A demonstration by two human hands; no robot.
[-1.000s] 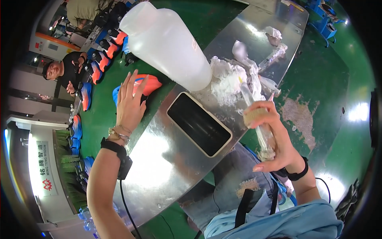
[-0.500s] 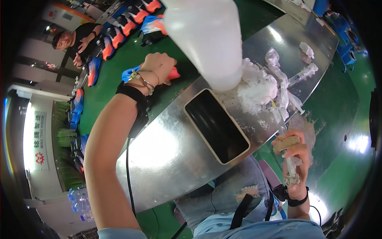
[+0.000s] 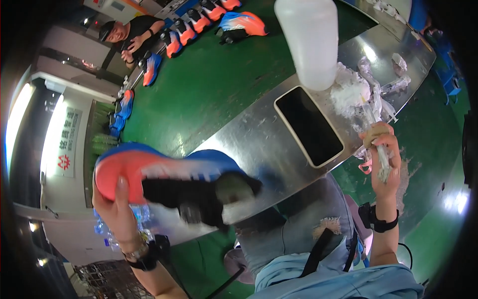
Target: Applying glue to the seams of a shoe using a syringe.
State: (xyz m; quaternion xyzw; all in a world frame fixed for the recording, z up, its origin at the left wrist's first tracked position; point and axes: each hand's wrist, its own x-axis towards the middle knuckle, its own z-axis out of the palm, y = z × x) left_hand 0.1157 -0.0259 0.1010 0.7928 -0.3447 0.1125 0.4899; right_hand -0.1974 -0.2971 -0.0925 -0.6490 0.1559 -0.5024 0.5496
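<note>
Now left hand (image 3: 115,209) lifts shoe (image 3: 169,182) (table edge (image 3: 279,199) below).

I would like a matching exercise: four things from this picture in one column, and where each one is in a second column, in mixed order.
Things:
1. shoe
2. phone
3. brush
4. white bottle

Places:
A. standing upright on the metal table
B. held in the right hand
C. lying flat on the metal table
D. held in the left hand

Pairs: 1-D, 2-C, 3-B, 4-A
</note>
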